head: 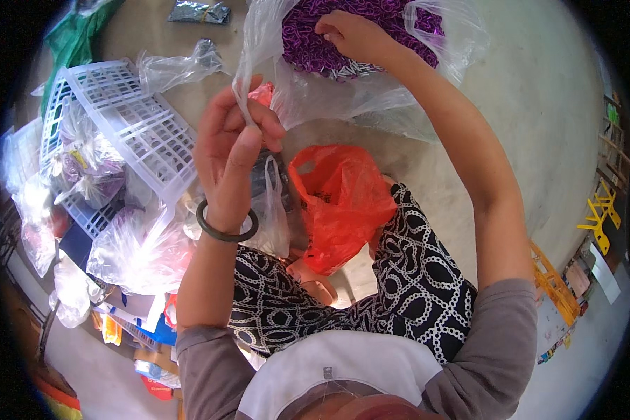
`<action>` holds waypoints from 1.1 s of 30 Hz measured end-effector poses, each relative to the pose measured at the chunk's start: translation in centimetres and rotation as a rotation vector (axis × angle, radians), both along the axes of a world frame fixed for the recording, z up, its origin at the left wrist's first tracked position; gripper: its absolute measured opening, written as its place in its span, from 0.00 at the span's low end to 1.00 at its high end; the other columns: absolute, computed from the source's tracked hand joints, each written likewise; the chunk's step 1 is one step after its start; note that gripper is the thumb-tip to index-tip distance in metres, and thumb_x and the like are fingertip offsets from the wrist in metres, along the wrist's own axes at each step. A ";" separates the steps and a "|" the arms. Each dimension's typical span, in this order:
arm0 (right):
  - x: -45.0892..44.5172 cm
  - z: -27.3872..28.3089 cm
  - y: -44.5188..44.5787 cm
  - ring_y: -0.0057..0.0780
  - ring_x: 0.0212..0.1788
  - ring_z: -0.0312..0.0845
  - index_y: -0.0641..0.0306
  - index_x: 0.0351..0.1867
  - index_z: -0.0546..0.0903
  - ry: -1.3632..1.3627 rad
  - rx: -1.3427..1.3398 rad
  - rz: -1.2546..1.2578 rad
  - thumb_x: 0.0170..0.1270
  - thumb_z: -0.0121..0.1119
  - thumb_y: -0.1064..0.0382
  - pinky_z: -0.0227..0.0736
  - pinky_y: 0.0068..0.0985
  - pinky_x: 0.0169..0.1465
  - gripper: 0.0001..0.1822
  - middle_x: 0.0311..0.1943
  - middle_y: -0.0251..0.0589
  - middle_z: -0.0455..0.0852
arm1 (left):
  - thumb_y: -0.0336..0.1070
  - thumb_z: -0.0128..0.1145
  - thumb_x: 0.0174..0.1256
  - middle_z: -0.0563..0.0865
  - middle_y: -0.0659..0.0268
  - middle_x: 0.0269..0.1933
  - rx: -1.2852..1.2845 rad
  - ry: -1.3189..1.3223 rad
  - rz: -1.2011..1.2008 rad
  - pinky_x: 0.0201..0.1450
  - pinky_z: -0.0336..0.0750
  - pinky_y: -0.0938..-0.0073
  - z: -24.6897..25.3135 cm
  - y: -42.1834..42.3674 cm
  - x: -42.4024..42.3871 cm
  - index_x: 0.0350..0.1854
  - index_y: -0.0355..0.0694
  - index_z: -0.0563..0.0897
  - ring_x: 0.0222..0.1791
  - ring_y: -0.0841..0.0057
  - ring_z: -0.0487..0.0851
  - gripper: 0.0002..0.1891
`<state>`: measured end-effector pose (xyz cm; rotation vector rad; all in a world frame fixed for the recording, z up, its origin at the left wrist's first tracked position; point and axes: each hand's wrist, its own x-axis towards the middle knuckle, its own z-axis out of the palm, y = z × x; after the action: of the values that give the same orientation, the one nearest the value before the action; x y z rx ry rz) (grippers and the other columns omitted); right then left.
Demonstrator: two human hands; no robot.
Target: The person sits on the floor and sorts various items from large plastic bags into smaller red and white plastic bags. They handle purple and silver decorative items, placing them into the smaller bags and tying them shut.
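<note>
My left hand, with a dark bangle at its wrist, pinches the gathered edge of a large clear plastic bag between thumb and fingers. A heap of shiny purple metallic pieces lies in the bag's mouth, with small silver pieces along its near side. Over the heap is my right hand, its fingers curled and bent down; whether they grip a piece cannot be seen. A red plastic bag stands open between my knees, below both hands.
To the left, a tilted white plastic basket stands among clear bags, some with purple contents. A small clear bag and a silvery packet lie on the floor beyond. Green netting is at the upper left, a yellow wooden frame far right.
</note>
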<state>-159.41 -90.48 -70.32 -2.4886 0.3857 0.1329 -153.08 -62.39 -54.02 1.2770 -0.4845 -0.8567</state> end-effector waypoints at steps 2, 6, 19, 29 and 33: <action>1.1 2.8 1.2 0.45 0.55 0.85 0.46 0.52 0.86 0.338 -0.165 0.104 0.64 0.59 0.64 0.81 0.46 0.52 0.16 0.53 0.42 0.88 | 0.43 0.58 0.73 0.84 0.65 0.40 0.005 -0.021 0.005 0.44 0.74 0.82 0.0 0.6 0.3 0.70 0.29 0.70 0.37 0.83 0.79 0.30; -2.1 0.3 2.7 0.44 0.57 0.85 0.37 0.61 0.84 0.419 -0.244 0.350 0.63 0.61 0.64 0.81 0.45 0.57 0.24 0.54 0.39 0.88 | 0.43 0.58 0.72 0.84 0.64 0.41 0.001 -0.003 -0.003 0.44 0.74 0.82 -0.1 0.6 0.1 0.70 0.29 0.70 0.37 0.83 0.80 0.30; 2.8 -1.0 -2.3 0.44 0.61 0.80 0.67 0.71 0.71 -0.075 0.498 0.078 0.59 0.44 0.82 0.75 0.32 0.65 0.34 0.57 0.57 0.84 | 0.46 0.59 0.73 0.84 0.64 0.42 0.007 -0.010 -0.023 0.44 0.74 0.82 0.5 0.6 0.1 0.70 0.29 0.70 0.38 0.83 0.80 0.31; -1.6 0.8 1.5 0.46 0.60 0.81 0.48 0.59 0.85 0.608 -0.177 0.154 0.62 0.57 0.70 0.79 0.44 0.59 0.24 0.59 0.46 0.84 | 0.42 0.60 0.72 0.84 0.62 0.46 0.017 -0.002 -0.009 0.48 0.75 0.78 0.3 1.4 0.4 0.71 0.31 0.69 0.41 0.80 0.80 0.31; -6.3 -0.7 2.8 0.47 0.60 0.82 0.51 0.59 0.84 0.306 -0.105 0.210 0.61 0.58 0.68 0.78 0.45 0.60 0.23 0.56 0.48 0.86 | 0.40 0.59 0.72 0.84 0.60 0.48 -0.017 -0.006 -0.026 0.50 0.76 0.77 0.5 1.5 0.7 0.71 0.31 0.68 0.44 0.79 0.80 0.30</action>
<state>-165.76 -87.67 -71.06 -2.6121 0.2596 0.5981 -152.41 -60.85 -53.54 1.2607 -0.5133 -0.8696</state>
